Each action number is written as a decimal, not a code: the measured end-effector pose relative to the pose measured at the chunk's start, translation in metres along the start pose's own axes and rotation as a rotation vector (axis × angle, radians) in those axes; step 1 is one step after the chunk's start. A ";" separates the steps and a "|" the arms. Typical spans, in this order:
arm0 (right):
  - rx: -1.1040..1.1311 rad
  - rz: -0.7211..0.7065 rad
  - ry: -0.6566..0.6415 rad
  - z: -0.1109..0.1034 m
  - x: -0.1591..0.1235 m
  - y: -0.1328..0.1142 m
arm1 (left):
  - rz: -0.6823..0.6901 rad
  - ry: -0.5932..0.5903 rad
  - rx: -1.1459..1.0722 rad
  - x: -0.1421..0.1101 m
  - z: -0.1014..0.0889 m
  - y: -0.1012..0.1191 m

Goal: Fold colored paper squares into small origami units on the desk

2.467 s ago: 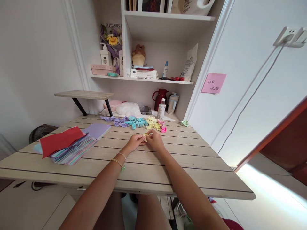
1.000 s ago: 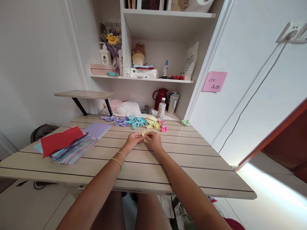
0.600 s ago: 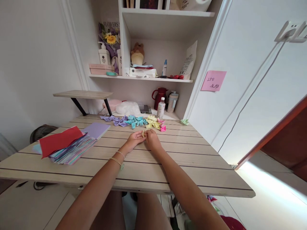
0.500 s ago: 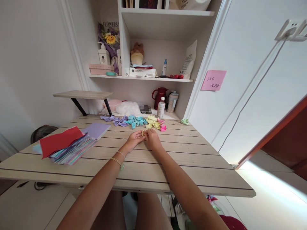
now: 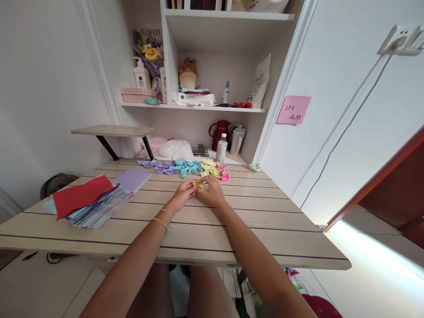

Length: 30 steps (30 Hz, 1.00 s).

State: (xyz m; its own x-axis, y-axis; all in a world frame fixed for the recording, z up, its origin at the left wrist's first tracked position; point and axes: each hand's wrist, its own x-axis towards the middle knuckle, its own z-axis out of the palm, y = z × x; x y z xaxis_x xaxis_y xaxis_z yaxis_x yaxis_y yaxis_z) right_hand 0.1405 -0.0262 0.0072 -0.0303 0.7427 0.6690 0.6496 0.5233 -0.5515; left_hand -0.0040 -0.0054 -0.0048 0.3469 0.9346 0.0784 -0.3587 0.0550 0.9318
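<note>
One head-worn camera looked forward and down over the nearby desk [image 5: 271,223], towards shelves [image 5: 232,15] at twelve o'clock

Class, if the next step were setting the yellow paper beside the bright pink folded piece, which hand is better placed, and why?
Probably the right hand: it is nearer the bright pink folded piece and its fingers hold the yellow paper. The left hand holds it too but is farther away.

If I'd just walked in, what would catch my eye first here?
Probably the red sheet of paper atop the fanned stack of colored paper at the desk's left. Next, the row of folded paper pieces in purple, blue, yellow and pink along the back. Then both hands, pinching a small yellow paper mid-desk.
</note>
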 end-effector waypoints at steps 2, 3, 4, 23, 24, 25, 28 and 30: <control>0.146 0.114 -0.022 -0.001 0.001 0.003 | 0.028 0.008 0.014 0.000 0.000 -0.001; 0.194 0.166 -0.035 -0.002 0.002 0.005 | 0.042 0.002 0.026 0.000 0.000 -0.002; 0.220 0.204 -0.047 -0.002 0.002 0.008 | 0.057 -0.008 0.046 0.000 0.000 -0.002; 0.071 0.223 -0.084 0.001 -0.002 0.011 | 0.227 0.023 0.380 0.005 -0.001 -0.017; 0.066 0.222 -0.082 0.001 -0.002 0.011 | 0.231 0.030 0.406 0.006 -0.001 -0.017; 0.060 0.222 -0.079 0.001 -0.002 0.010 | 0.232 0.029 0.419 0.006 -0.001 -0.017; 0.034 0.226 -0.066 0.002 -0.003 0.009 | 0.231 0.011 0.422 0.007 0.000 -0.017; 0.012 0.236 -0.060 0.004 -0.004 0.008 | 0.232 0.004 0.424 0.007 0.001 -0.017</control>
State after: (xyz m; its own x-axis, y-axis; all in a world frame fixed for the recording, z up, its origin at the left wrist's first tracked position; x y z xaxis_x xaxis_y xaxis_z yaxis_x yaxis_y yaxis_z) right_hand 0.1425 -0.0232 -0.0018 0.0758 0.8681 0.4906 0.6348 0.3374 -0.6951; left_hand 0.0054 -0.0005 -0.0202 0.2956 0.9068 0.3006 -0.0410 -0.3024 0.9523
